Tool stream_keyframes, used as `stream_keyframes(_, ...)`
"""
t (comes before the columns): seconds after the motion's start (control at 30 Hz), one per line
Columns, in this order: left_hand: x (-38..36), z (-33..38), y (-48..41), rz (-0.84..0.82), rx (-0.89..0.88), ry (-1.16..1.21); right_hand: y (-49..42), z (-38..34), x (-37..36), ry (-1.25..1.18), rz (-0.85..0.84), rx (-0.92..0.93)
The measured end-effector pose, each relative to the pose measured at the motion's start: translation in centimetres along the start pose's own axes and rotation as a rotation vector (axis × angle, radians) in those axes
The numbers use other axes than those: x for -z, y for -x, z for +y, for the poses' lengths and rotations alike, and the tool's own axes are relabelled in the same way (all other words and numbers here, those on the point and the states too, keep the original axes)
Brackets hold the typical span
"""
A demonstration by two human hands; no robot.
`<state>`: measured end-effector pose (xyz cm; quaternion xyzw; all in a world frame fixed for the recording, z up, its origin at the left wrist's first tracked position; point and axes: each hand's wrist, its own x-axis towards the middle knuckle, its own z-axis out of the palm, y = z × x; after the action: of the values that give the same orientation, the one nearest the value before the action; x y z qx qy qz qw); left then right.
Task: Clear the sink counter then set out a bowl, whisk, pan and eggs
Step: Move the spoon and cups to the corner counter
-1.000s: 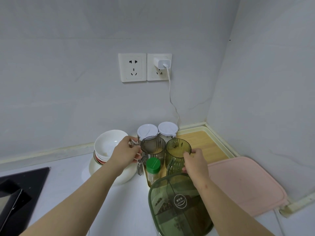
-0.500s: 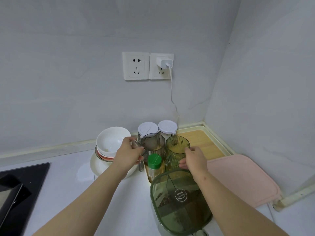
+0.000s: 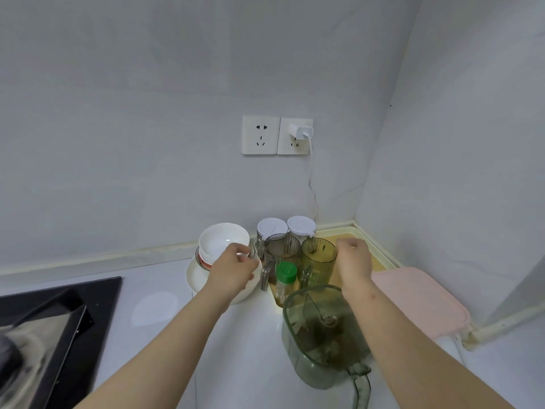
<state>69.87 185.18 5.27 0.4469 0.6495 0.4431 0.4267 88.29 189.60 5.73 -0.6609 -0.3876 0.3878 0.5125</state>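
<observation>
At the bowl [image 3: 222, 237], left hand [image 3: 233, 268] curled — grip unclear; right hand [image 3: 354, 261] curled empty beside green cup [image 3: 318, 261].

Non-task stuff: two white-lidded jars [image 3: 271, 228] just beyond the gap between left fingers [image 3: 244, 255] and right fingers [image 3: 350, 245]; green-capped bottle [image 3: 285, 279] between them, nearer side. Wall socket [image 3: 261, 134] high above, charger [image 3: 300, 131] plugged in, cable [image 3: 311, 178] dropping behind the jars. Pink mat [image 3: 418, 299] right of right fingers; black hob [image 3: 59, 320] well left.

Bare counter [image 3: 250, 349] lies between the cooktop [image 3: 59, 320] and the green container [image 3: 312, 349].
</observation>
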Motion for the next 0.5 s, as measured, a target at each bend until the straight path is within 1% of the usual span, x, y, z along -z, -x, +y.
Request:
stream_keyframes(0.13, 1.8, 0.6, 3.3, -0.042, -0.004, 0.054, 5.8, -1.7, -1.6, -0.094, -0.113, 0.015)
stream_keyframes(0.27, 4.4, -0.3, 7.4, -0.076, -0.002, 0.115, 12.2, -1.1, -3.4, -0.106, -0.201, -0.036)
stream_keyframes(0.37, 7.1, -1.9, 9.9, -0.048, 0.014, 0.141, 16.8, 0.3, -4.9, -0.106, -0.264, -0.084)
stream_keyframes(0.5, 10.2, -4.5, 13.8, 0.008, 0.076, 0.168, 22.5, 2.6, -6.1, -0.049, -0.336, -0.134)
